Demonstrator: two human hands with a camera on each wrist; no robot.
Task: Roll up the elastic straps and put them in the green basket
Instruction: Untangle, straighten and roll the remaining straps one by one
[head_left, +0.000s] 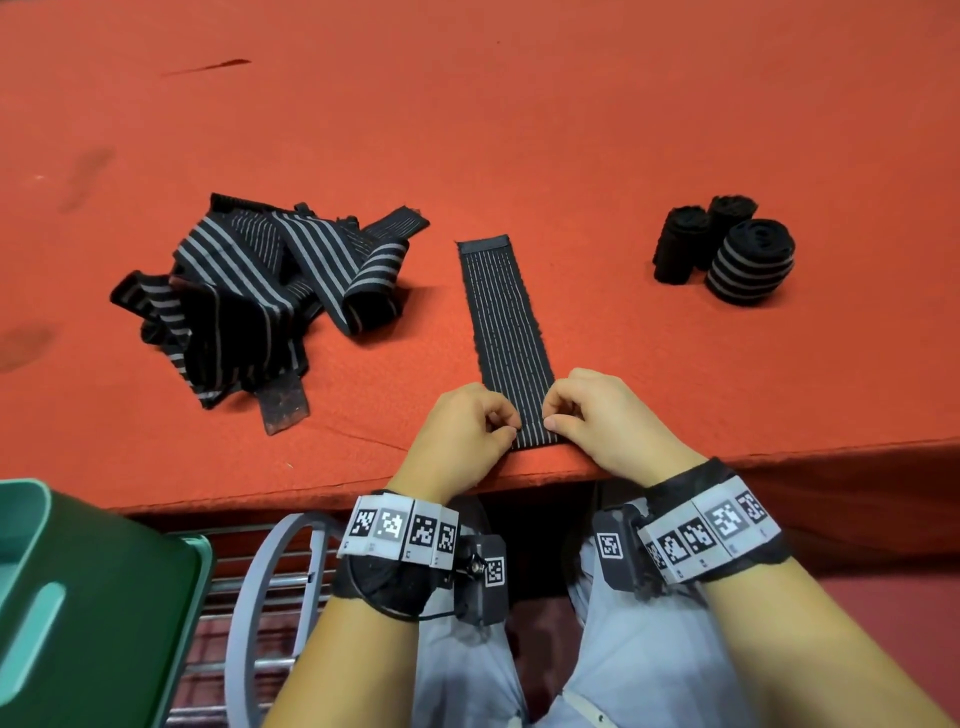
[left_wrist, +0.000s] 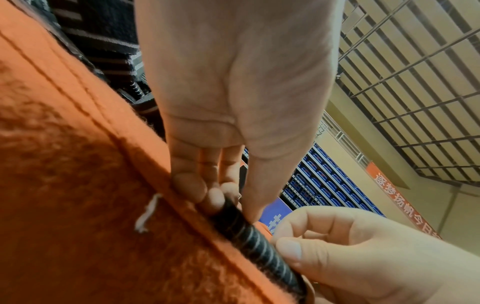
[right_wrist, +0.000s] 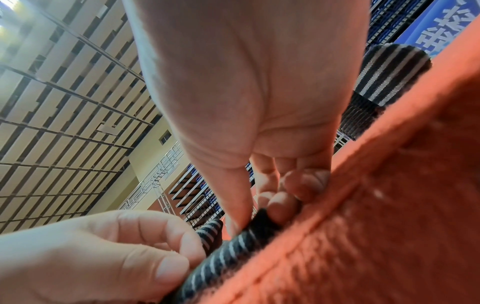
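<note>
A black elastic strap (head_left: 506, 322) with thin grey stripes lies flat on the orange table, running away from me. Its near end (left_wrist: 249, 240) (right_wrist: 228, 253) is folded over at the table edge. My left hand (head_left: 506, 422) (left_wrist: 233, 203) pinches the left corner of that end between thumb and fingers. My right hand (head_left: 555, 418) (right_wrist: 257, 216) pinches the right corner the same way. A heap of unrolled striped straps (head_left: 249, 291) lies to the left. Three rolled straps (head_left: 727, 249) (right_wrist: 389, 76) stand at the right. The green basket (head_left: 78, 597) sits below the table at lower left.
The orange cloth-covered table (head_left: 519, 130) has its front edge right under my wrists. A grey metal frame and rack (head_left: 260, 597) stands between the basket and my legs. Bare cloth stretches behind the straps.
</note>
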